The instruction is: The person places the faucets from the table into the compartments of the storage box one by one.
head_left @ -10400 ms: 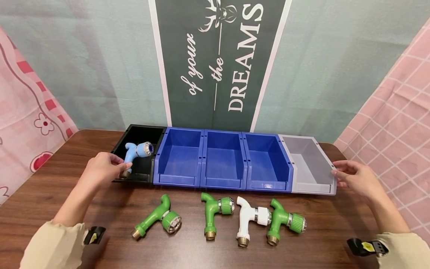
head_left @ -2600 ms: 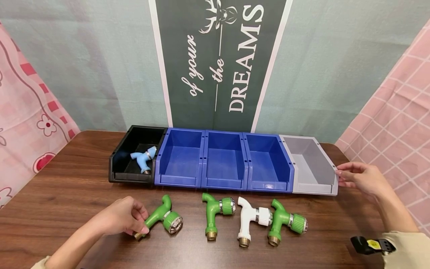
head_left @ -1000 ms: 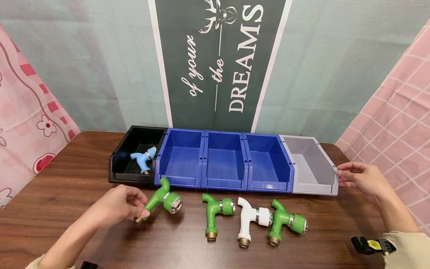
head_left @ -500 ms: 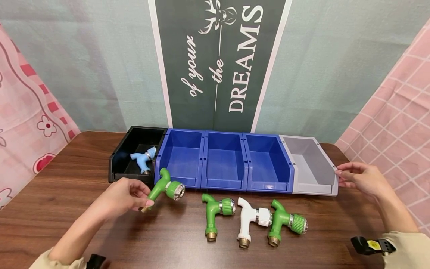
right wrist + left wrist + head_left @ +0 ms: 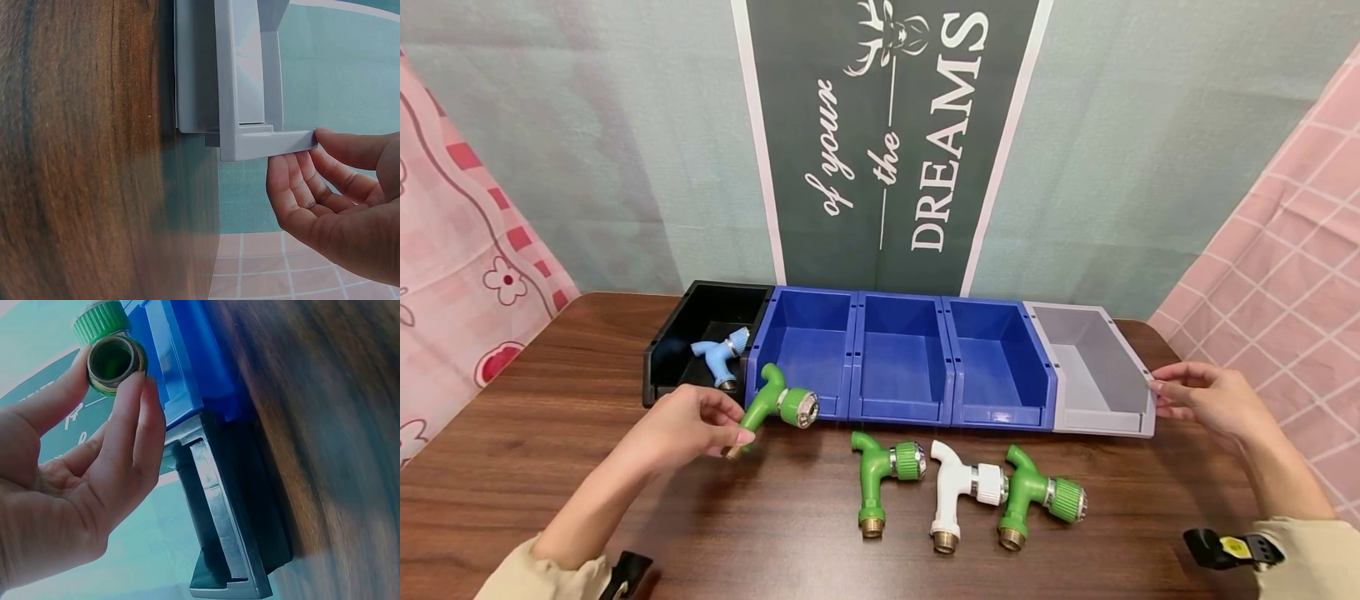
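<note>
Left of centre, the left hand (image 5: 688, 429) holds a green tap (image 5: 765, 402) by its brass end, the grip pinched between thumb and fingertips. The tap tilts, spout up and knob to the right, overlapping the front of the leftmost blue bin (image 5: 808, 350); the left wrist view looks into its hollow threaded end. At the right edge of the row, the right hand (image 5: 1213, 402) pinches the side wall of the grey bin (image 5: 1097, 358), thumb at the rim, fingers against the outer face.

A middle blue bin (image 5: 901, 354) and a right blue bin (image 5: 996, 354) complete the row, which begins at left with a black bin (image 5: 662, 354) containing a light-blue tap (image 5: 718, 360). Lower centre on the worktop (image 5: 775, 550) lie a second green tap (image 5: 870, 479), a white tap (image 5: 951, 492) and a third green tap (image 5: 1026, 496), the last two close together. A dark banner (image 5: 880, 267) with white lettering hangs at upper centre.
</note>
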Demonstrator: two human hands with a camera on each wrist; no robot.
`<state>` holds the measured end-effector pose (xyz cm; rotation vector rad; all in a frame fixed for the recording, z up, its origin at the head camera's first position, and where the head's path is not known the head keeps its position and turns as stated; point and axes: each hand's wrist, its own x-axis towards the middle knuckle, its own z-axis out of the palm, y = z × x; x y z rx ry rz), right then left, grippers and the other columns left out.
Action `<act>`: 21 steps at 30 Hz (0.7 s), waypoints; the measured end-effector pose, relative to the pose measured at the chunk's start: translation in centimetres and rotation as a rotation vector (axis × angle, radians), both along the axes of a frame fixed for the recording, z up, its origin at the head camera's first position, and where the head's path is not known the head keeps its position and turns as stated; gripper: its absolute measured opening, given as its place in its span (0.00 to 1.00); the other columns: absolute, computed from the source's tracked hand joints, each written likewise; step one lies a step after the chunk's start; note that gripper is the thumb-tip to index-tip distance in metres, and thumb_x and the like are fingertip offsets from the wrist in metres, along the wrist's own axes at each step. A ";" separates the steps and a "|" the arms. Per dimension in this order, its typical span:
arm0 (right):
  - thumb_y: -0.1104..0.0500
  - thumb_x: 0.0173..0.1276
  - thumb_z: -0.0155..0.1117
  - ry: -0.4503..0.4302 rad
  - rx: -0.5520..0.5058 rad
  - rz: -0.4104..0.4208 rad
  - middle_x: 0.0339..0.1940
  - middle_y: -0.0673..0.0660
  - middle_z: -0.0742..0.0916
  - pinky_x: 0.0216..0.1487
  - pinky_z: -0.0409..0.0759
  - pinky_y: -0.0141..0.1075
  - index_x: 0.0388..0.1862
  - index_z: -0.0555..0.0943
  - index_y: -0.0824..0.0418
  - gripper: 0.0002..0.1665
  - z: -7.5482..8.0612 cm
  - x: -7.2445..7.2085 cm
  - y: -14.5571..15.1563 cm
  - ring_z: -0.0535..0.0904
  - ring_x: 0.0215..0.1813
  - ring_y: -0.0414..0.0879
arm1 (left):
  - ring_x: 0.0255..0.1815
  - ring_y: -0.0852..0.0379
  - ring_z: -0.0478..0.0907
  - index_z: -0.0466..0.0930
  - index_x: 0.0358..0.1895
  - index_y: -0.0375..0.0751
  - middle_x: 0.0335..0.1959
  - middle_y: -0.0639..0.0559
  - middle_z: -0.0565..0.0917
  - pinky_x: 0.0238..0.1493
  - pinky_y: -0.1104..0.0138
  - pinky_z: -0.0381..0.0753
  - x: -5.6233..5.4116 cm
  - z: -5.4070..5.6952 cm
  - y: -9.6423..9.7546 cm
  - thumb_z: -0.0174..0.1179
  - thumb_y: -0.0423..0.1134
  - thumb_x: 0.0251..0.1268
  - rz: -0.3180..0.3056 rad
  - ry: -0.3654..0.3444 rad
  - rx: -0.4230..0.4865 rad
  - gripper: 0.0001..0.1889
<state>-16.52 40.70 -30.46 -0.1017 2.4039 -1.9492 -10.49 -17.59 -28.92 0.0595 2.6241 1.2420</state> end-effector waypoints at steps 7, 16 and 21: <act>0.73 0.61 0.58 -0.005 -0.017 0.001 0.24 0.52 0.84 0.25 0.81 0.35 0.29 0.83 0.54 0.15 -0.1 0.0 0.1 0.81 0.24 0.45 | 0.26 0.58 0.77 0.79 0.35 0.31 0.25 0.51 0.80 0.30 0.63 0.81 -0.4 0.1 0.3 0.68 0.38 0.51 -0.013 0.031 0.001 0.13; 0.73 0.61 0.58 -0.011 0.006 -0.006 0.23 0.51 0.84 0.25 0.81 0.34 0.28 0.83 0.54 0.15 0.0 0.0 0.1 0.81 0.24 0.45 | 0.24 0.58 0.78 0.79 0.35 0.31 0.26 0.50 0.81 0.30 0.63 0.81 -1.3 0.3 1.1 0.68 0.39 0.50 0.026 0.052 -0.027 0.15; 0.73 0.61 0.58 -0.017 0.005 -0.007 0.23 0.51 0.84 0.25 0.81 0.34 0.29 0.83 0.54 0.15 0.0 0.0 0.0 0.81 0.24 0.45 | 0.23 0.59 0.78 0.80 0.35 0.32 0.26 0.50 0.82 0.30 0.64 0.80 -1.7 0.4 1.4 0.68 0.41 0.50 0.049 0.056 -0.036 0.15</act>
